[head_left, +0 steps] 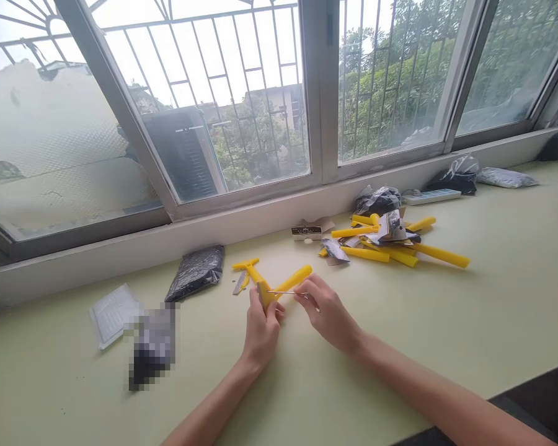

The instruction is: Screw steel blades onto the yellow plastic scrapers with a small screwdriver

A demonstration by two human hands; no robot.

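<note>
My left hand [260, 331] is closed around the head of a yellow scraper [297, 277], whose handle points up and to the right. A grey blade shows flat at the left side of the head. In my right hand [325, 310] is a slim screwdriver [281, 292]; only its thin metal shaft shows, and the fingers cover the rest. Its tip meets the scraper head or lies right in front of it; I cannot tell which. Just behind the left hand lies another yellow scraper [251, 266], with a loose metal blade [240, 283] beside it.
At the back right lies a pile of yellow scrapers [381, 254] with card packaging. A torn card box [307, 232] is left of it. A black plastic bag [195, 272], a clear packet [116, 316] and a blurred dark item [153, 347] lie at left. Windows border the table.
</note>
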